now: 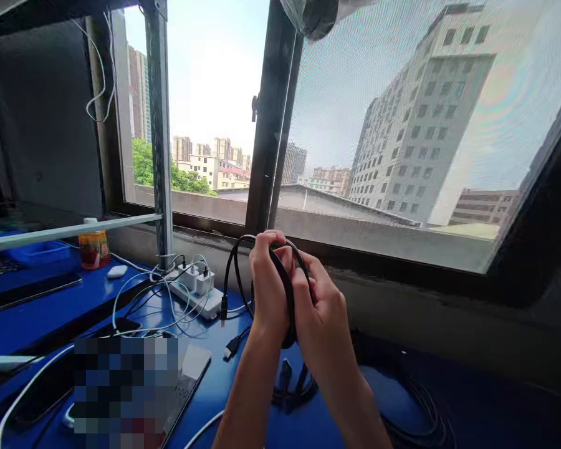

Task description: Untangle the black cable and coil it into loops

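A black USB cable [288, 293] is gathered in loops between my two hands above the blue table [262, 405]. My left hand [267, 280] is closed around the loops. My right hand [320, 296] is closed on the same cable, its fingers partly hidden behind the strands. One USB plug [224, 307] hangs down left of my left hand, and a second plug [234, 347] shows lower, beside my left forearm. Under my hands, another coiled black cable [295, 394] lies on the table.
More black cable [423, 399] lies coiled at the right. A white power strip [201, 298] with chargers and tangled white cords is at left, near a phone [191, 368]. Behind it stand a metal post [161, 137] and a jar [94, 246]. A window [257, 156] rises ahead.
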`<state>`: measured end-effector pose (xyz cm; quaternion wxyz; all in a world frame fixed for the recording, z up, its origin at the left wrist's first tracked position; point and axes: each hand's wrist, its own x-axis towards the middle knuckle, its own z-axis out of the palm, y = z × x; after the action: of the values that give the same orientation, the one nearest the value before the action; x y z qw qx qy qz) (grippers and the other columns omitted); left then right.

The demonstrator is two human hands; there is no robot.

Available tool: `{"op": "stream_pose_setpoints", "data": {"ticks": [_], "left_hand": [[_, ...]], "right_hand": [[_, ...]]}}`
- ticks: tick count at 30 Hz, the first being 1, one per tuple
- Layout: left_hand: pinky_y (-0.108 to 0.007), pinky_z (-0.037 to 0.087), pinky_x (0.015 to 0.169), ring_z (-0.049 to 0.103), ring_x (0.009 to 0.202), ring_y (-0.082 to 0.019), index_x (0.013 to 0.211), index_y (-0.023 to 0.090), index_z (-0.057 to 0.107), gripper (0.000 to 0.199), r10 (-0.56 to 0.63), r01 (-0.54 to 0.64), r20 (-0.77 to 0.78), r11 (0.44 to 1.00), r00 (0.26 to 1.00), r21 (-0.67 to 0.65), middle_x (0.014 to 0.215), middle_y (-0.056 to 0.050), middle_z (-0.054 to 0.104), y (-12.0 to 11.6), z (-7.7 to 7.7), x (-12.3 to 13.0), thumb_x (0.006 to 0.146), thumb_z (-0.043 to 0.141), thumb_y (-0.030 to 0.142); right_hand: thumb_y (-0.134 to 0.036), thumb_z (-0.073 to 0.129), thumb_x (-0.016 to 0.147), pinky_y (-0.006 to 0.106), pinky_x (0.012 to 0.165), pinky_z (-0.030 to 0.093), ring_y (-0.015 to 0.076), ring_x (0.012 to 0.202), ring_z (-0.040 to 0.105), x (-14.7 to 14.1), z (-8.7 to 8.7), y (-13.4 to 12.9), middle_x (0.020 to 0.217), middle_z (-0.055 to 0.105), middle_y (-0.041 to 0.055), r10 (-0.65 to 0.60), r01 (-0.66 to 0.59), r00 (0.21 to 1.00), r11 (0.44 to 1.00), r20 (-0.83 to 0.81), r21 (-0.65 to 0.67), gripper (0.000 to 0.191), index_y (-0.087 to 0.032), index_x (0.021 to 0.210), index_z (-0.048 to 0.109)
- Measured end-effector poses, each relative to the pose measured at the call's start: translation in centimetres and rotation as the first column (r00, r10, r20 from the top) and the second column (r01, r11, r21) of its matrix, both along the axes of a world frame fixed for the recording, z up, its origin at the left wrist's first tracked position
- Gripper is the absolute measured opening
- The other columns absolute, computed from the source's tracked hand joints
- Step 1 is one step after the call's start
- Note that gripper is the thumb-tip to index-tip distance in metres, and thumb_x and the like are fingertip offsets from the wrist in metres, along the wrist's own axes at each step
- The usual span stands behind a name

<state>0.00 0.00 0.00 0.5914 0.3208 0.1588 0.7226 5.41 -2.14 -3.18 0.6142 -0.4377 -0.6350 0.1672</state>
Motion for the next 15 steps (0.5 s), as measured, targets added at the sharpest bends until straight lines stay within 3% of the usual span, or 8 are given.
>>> {"op": "stream_pose_setpoints", "data": {"ticks": [15], "left_hand": [[-0.022, 0.021, 0.041, 0.021, 0.039, -0.008, 0.055, 0.02, 0.043, 0.027, -0.012, 0.013, 0.015, 0.999, 1.0, -0.033, 0.041, 0.005, 0.021, -0.44, 0.47, -0.42, 0.081, 0.036, 0.017]], "right_hand": [[-0.031, 0.037, 0.085, 0.023, 0.064, 0.048, 0.0144, 0.073, 0.064, -0.16, -0.09, -0.14, 0.083, 0.069, 0.0003, -0.013, 0.013, 1.0, 0.999, 0.005, 0.031, 0.031, -0.019, 0.107, 0.057]]}}
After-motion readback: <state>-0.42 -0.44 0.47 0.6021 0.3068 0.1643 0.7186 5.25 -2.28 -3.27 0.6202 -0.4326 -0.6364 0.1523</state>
